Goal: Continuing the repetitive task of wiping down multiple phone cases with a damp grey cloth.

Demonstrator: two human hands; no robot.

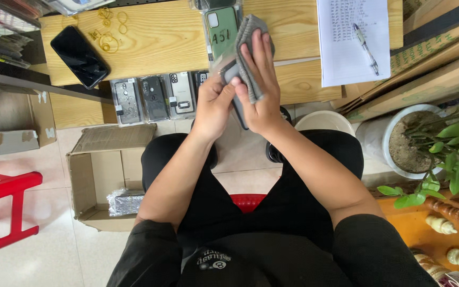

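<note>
Right hand (pixel 261 90) fingers press grey cloth (pixel 248 42) onto dark phone case (pixel 233 72); left hand (pixel 213 106) fingers grip case.

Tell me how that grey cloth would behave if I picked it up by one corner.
The grey cloth would probably go limp: it already folds and drapes around the right hand. It looks thin, so likely light. Its matte, fuzzy-looking surface suggests it grips rather than slips. It seems unlikely to break or roll.

A grey cloth (pixel 251 50), soft and folded over, is pressed flat under the right hand (pixel 258 87) against a dark phone case (pixel 233 72). The case is held upright in the left hand (pixel 213 103), above the lap, at the bench edge, mostly hidden.
</note>
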